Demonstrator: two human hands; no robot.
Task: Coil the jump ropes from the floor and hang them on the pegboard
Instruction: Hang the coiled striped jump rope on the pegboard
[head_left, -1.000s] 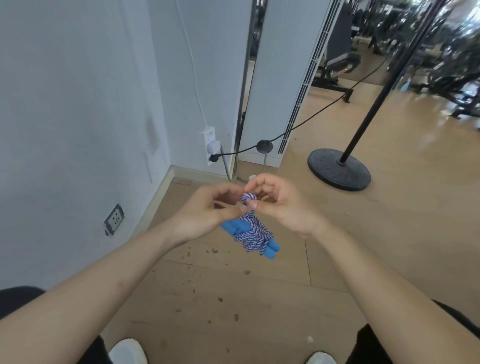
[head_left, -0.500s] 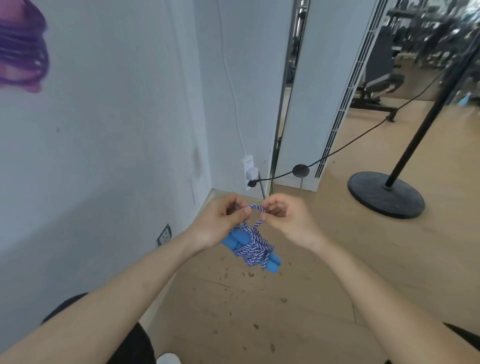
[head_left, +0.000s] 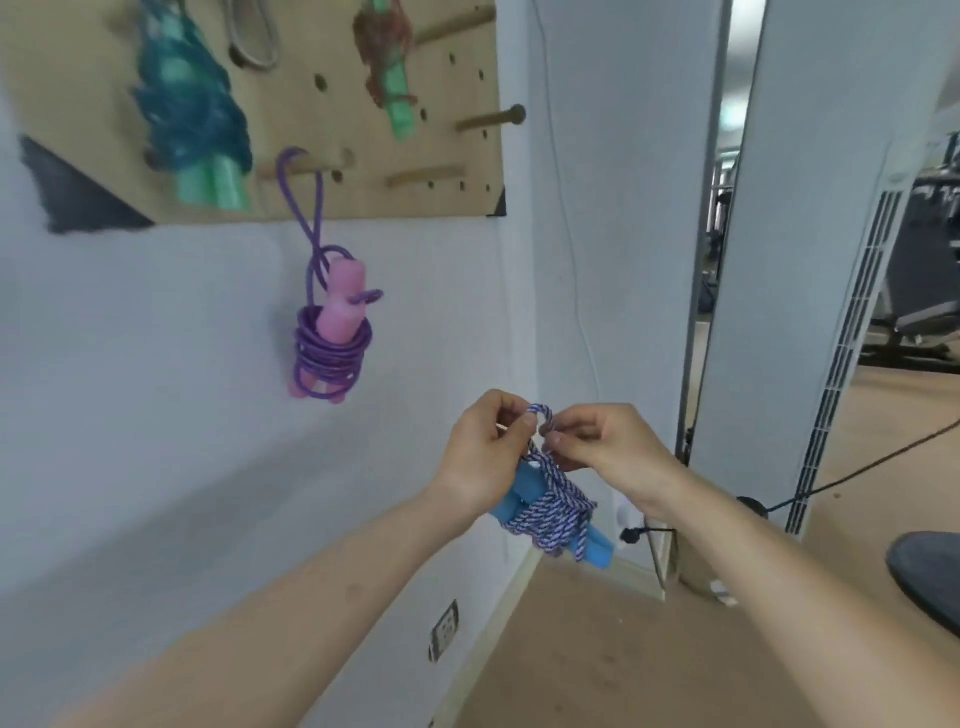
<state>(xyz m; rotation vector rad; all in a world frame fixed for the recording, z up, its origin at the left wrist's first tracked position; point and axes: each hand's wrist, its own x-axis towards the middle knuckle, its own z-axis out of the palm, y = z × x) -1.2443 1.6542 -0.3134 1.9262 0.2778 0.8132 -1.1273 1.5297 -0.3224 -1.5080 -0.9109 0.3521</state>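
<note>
On the white wall (head_left: 156, 364) the pegboard (head_left: 322, 41) hangs at eleven o'clock, while at centre the left hand (head_left: 483, 452) and right hand (head_left: 597, 441) each pinch the loop (head_left: 540, 413) of the coiled blue jump rope (head_left: 553, 512), best held spread wide to slip over the bare peg (head_left: 491, 119) at twelve.

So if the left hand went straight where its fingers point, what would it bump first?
Probably the right hand: the left hand points across the rope loop toward it.
</note>
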